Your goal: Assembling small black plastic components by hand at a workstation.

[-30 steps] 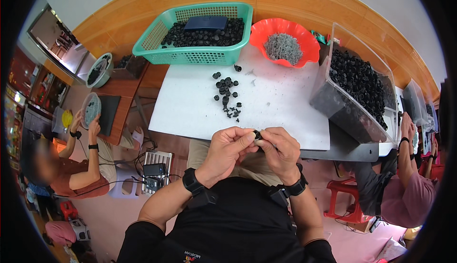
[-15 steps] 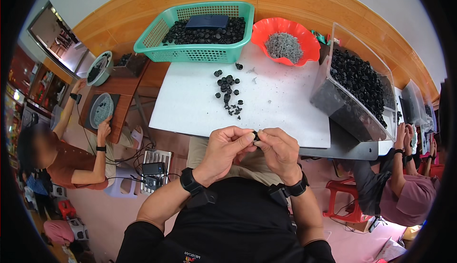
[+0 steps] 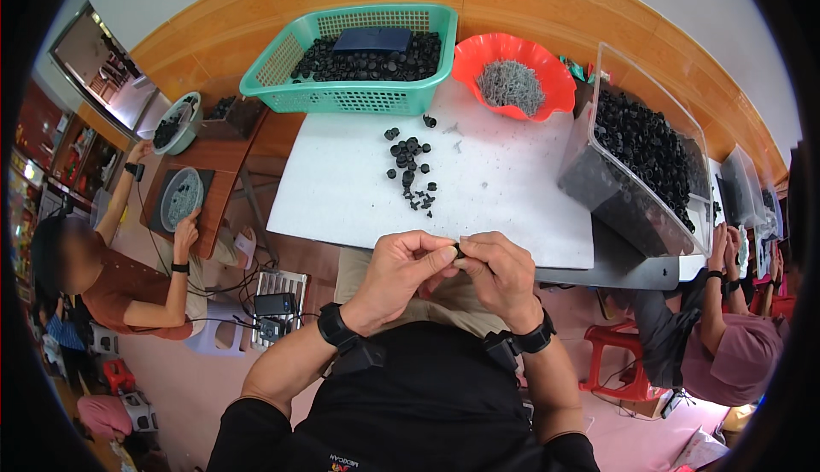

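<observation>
Just past the near edge of the white-topped table (image 3: pixel 333 190), my left hand (image 3: pixel 406 269) and my right hand (image 3: pixel 498 271) meet fingertip to fingertip. Both pinch one small black plastic part (image 3: pixel 459 252), mostly covered by the thumbs and fingers. Farther in on the tabletop lies a loose group of small round black caps (image 3: pixel 410 149). Several tiny black pieces (image 3: pixel 418 200) are scattered at its near end. A few thin grey bits (image 3: pixel 455 128) lie beside the caps.
At the back stand a green basket (image 3: pixel 342 96) of black caps, with a dark blue box (image 3: pixel 371 40) on them, and a red bowl (image 3: pixel 465 66) of grey pins. A clear bin (image 3: pixel 615 190) of black parts stands right. Co-workers sit left (image 3: pixel 141 301) and right (image 3: pixel 735 344).
My hands stay together at almost the same spot, with the fingers slightly shifted and closed more tightly over the black part. The things on the table look unmoved.
</observation>
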Available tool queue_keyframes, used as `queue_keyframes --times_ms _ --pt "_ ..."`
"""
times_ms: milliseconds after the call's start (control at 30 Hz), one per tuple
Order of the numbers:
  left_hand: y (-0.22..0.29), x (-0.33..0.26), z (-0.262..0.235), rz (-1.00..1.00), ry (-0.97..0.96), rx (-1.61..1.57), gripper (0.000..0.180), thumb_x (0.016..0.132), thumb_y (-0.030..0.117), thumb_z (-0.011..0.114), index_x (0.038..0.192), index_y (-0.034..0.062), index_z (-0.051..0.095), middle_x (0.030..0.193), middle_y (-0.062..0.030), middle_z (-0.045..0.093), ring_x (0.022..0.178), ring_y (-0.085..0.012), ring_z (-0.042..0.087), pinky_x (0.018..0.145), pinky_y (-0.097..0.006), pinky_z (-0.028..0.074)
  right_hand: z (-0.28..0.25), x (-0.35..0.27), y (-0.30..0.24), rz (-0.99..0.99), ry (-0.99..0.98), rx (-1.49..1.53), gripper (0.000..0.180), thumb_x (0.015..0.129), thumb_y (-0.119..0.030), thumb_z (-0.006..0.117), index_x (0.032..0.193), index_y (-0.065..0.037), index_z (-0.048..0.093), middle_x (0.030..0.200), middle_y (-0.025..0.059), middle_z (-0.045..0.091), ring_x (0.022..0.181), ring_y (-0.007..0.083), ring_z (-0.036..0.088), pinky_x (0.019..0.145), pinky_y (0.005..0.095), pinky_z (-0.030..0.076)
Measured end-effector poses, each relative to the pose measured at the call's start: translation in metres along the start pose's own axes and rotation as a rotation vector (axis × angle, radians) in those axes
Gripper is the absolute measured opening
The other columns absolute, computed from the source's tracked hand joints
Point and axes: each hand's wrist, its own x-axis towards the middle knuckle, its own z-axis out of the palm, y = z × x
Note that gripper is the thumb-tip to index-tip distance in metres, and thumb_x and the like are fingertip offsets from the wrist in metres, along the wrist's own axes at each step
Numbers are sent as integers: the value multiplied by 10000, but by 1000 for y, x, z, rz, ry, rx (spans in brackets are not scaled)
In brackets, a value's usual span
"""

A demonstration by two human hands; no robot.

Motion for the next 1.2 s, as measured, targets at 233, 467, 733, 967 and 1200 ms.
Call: queue_keyframes --times_ms 233,467,733,967,1200 --pt "-2 -1 2 -50 10 -71 154 971 158 684 1036 20 704 838 -41 724 671 -39 628 516 -173 447 3 -7 6 -2 36 19 254 741 78 774 958 -6 671 915 131 684 743 251 701 629 314 576" --pt "-1 -1 -1 -72 -25 -70 118 972 68 654 1037 -24 688 937 -112 720 798 -137 679 718 -297 577 -5 -5 3 115 -27 163 255 779 34 792 1005 -27 691 911 120 703 769 210 700 648 287 557" --pt "4 -2 4 -4 -42 61 88 955 48 673 996 -29 688 916 -111 715 785 -122 659 717 -285 567 -18 1 1 164 -113 213 312 803 25 772 1104 -5 697 904 112 684 742 219 706 642 300 565" --pt "-2 -4 3 -19 -44 39 87 960 59 671 969 -26 688 876 -98 700 761 -124 641 698 -284 555 -18 5 -4 176 -162 127 248 796 -14 780 1030 -12 700 837 103 677 680 221 685 601 297 547" --pt "-3 -8 2 -14 -39 29 99 963 70 672 968 -28 681 874 -90 697 745 -115 639 675 -276 553 -13 2 -3 146 -162 108 236 790 24 763 1013 -16 697 847 101 677 676 218 673 600 301 542"
